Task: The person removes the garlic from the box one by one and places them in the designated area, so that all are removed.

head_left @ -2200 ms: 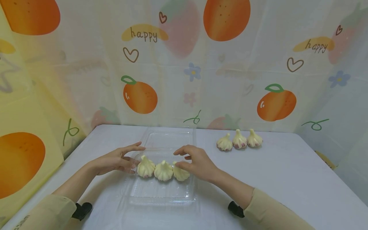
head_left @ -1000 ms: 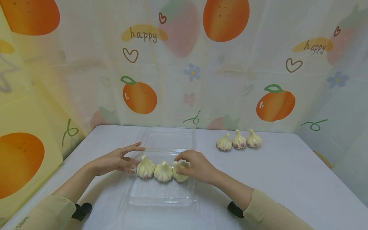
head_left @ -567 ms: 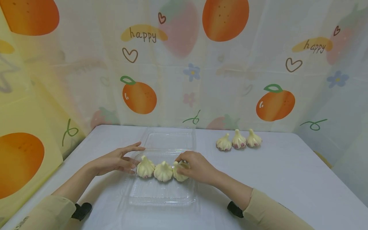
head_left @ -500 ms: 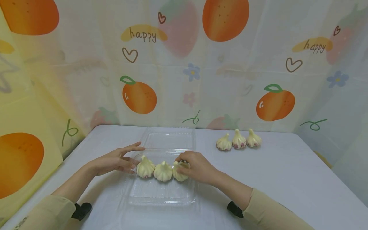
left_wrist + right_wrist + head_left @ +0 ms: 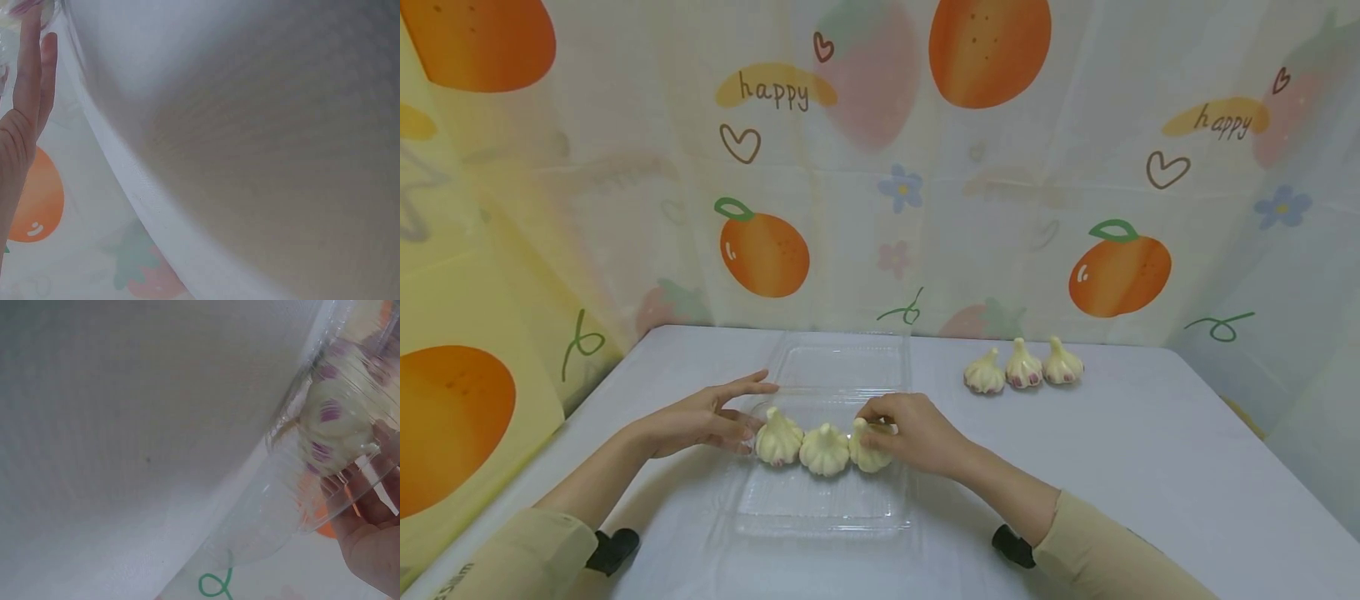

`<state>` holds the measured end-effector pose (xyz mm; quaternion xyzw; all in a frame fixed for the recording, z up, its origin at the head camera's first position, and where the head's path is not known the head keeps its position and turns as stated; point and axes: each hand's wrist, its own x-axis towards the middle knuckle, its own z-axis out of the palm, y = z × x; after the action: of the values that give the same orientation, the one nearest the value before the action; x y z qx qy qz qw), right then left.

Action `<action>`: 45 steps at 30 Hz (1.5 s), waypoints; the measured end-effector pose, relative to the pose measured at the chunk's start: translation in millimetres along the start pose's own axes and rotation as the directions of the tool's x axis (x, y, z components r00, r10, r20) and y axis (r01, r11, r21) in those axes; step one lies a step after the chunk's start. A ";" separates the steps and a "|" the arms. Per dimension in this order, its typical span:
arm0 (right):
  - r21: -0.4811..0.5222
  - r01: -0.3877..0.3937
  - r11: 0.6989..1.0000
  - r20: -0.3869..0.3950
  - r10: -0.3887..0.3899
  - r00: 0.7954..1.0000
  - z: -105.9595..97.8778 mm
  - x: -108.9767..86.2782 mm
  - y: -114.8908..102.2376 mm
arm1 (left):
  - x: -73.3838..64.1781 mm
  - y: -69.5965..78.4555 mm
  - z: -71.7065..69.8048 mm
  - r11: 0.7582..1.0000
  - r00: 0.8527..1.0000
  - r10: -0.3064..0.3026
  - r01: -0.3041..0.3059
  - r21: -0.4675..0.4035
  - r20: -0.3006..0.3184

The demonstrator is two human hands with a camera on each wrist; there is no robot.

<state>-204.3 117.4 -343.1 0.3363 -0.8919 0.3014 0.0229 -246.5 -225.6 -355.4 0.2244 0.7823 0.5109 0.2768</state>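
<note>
A clear plastic clamshell box (image 5: 823, 504) lies unfolded on the white table, its lid (image 5: 842, 365) flat toward the back. Three garlic bulbs stand side by side inside: a left bulb (image 5: 778, 439), a middle bulb (image 5: 824, 451) and a right bulb (image 5: 868, 447). My right hand (image 5: 917, 433) pinches the right bulb between thumb and fingers. The right wrist view shows that bulb (image 5: 337, 419), with purple patches, through the plastic wall. My left hand (image 5: 703, 421) rests its nearly straight fingers at the box's left side, beside the left bulb.
Three more garlic bulbs (image 5: 1025, 364) stand in a row at the back right of the table (image 5: 1075, 467). Behind the table hangs a printed curtain (image 5: 850, 242) with oranges and strawberries. A yellow cloth (image 5: 467, 300) hangs at the left.
My right hand, with fingers spread above the right bulb at first, has come down and taken hold of it. The bulbs have barely shifted since. My left hand stays in place.
</note>
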 end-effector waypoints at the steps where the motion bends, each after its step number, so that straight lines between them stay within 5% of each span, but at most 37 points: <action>1: 0.003 -0.001 1.000 0.000 0.001 1.000 -0.6 0.2 -0.3 | 0.2 -0.3 0.0 1.000 1.000 0.001 -0.001 0.002 -0.001; 15: 0.122 0.000 0.993 -0.064 0.008 0.998 -13.7 2.2 3.3 | 0.2 0.1 -0.2 1.000 1.000 0.000 0.000 0.011 -0.004; 45: 0.275 -0.116 0.954 -0.184 0.171 0.968 -56.1 -2.3 12.0 | -0.9 0.7 1.4 1.000 1.000 0.002 -0.002 -0.010 0.001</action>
<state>-218.9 156.8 -304.0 0.2375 -0.8592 0.4506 0.0483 -244.8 -225.0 -355.0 0.2239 0.7793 0.5152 0.2779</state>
